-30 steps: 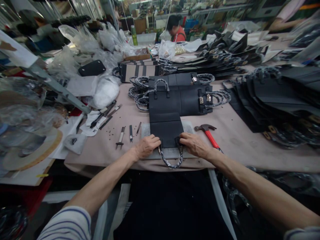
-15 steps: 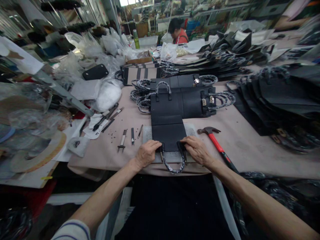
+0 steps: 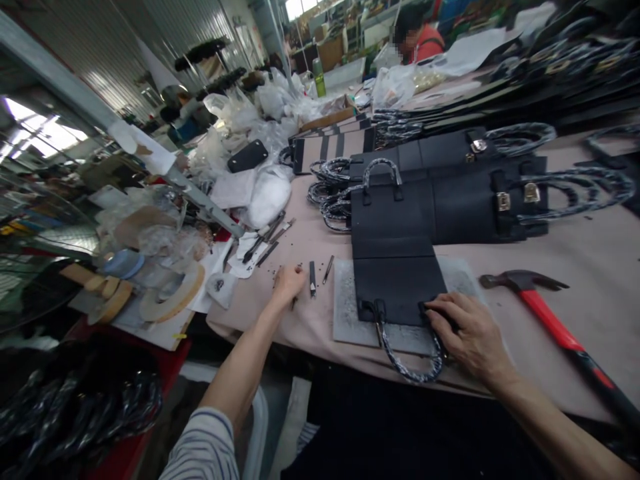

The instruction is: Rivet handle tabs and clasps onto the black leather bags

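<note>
A black bag panel lies over a pale board. Its plastic-wrapped handle loops toward me past the table's front edge. My right hand pinches the handle's base at the panel's right corner. To the left of the board, my left hand is closed over the spot where a pronged metal tool lay; the hand covers nearly all of that tool, with small dark ends showing. Beside the left hand lie a flat dark chisel-like tool and a thin metal rod.
A claw hammer with a red and black grip lies right of the board. Behind are stacked black bag panels with metal clasps. Tape rolls, plastic bags and a metal post stand left. A person in red sits beyond.
My left hand has let go of the handle's left base and moved left onto the pronged tool. My right hand stays at the right base. The view has turned left.
</note>
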Tool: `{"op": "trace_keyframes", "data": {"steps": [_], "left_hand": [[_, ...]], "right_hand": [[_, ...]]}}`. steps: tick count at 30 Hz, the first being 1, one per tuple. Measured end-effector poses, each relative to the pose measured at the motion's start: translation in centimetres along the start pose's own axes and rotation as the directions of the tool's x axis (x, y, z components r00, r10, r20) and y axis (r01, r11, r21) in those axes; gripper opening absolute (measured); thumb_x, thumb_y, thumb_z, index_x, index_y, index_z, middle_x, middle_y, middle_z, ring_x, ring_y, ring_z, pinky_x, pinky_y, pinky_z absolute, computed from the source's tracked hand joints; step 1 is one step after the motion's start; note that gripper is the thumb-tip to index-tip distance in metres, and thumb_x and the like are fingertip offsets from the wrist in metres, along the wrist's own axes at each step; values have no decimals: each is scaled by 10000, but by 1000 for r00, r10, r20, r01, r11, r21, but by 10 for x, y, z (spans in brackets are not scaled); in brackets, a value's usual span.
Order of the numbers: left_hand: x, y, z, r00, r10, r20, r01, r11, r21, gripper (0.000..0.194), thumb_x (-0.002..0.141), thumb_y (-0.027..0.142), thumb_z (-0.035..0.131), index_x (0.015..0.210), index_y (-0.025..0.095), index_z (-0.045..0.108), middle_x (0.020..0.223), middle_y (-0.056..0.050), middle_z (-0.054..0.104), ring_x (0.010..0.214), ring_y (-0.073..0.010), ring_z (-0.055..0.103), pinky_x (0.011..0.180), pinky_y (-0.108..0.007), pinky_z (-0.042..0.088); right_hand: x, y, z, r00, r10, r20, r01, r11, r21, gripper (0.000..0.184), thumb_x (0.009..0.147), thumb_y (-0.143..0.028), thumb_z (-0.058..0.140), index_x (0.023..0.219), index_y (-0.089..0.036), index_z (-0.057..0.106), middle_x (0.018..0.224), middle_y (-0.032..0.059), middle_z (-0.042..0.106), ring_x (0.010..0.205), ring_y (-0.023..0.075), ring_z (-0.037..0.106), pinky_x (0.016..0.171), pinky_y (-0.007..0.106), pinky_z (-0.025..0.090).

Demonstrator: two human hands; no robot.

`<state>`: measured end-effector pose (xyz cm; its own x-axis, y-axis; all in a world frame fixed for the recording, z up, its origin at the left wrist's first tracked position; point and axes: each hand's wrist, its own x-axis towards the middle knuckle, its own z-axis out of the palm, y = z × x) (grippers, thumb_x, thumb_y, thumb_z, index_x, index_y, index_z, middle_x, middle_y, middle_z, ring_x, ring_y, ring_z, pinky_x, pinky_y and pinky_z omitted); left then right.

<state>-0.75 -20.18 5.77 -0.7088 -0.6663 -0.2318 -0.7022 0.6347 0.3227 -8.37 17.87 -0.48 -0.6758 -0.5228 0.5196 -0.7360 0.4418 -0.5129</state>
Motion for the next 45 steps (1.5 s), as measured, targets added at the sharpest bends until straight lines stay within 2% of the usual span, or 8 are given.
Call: {"op": "trace_keyframes", "data": {"steps": [9,18,21,24,28,35,42,45], "left_hand": [[19,27,6,964,-67,259,30,989,145,210,728,289,782,590,153,700,467,-84,617,642,-300,729,714,-357,558],[3,13,5,964,-42,264,115,957,-266,186,839,255,677,692,158,618,534,-44,633,527,-205,661,561,-301,551],[-12,12,7,966,-23,258,168,812,-559,175,852,300,679,777,164,598,680,-45,695,583,-169,679,580,-281,582],[-28,21,15,957,57,286,229,461,-858,278,749,315,805,842,155,598,774,-40,730,651,-167,712,632,-288,613],[-47,40,35,942,204,265,230,180,-956,398,698,316,889,930,175,597,836,-16,746,785,-190,759,719,-302,631],[-65,54,67,903,358,237,186,170,-968,504,726,410,903,1070,222,585,962,-3,736,939,-230,770,860,-390,629],[-69,64,73,891,382,246,217,117,-969,526,687,386,953,999,209,568,943,1,757,921,-245,785,821,-383,652],[-70,70,76,906,392,157,118,121,-986,485,720,370,941,989,194,577,942,-13,769,895,-243,792,790,-367,661]], "right_hand": [[0,-3,1,999,36,-3,-36,999,-19,163,978,-308,583,969,-223,721,967,85,681,923,270,627,819,445,484],[5,-13,-4,994,110,14,-110,994,3,143,962,-229,568,967,-208,709,974,81,677,918,245,594,819,421,472],[5,-13,-5,994,108,15,-108,994,4,143,959,-216,564,967,-203,707,989,86,679,919,246,594,824,420,470],[5,-13,-5,993,116,16,-116,993,4,143,962,-222,565,967,-212,707,983,81,679,916,247,601,827,421,469],[6,-12,-5,995,100,11,-100,995,-4,150,966,-240,570,966,-199,714,971,91,685,897,253,600,807,428,467],[7,-12,-5,993,115,12,-115,993,5,161,960,-244,565,956,-206,722,974,93,691,909,260,606,799,424,465],[5,-11,-5,993,119,11,-119,993,11,137,954,-222,584,970,-195,717,983,94,687,906,253,597,810,419,452],[5,-10,-4,995,103,0,-103,995,15,121,947,-210,596,972,-187,712,978,94,683,892,250,591,794,422,454]]}}
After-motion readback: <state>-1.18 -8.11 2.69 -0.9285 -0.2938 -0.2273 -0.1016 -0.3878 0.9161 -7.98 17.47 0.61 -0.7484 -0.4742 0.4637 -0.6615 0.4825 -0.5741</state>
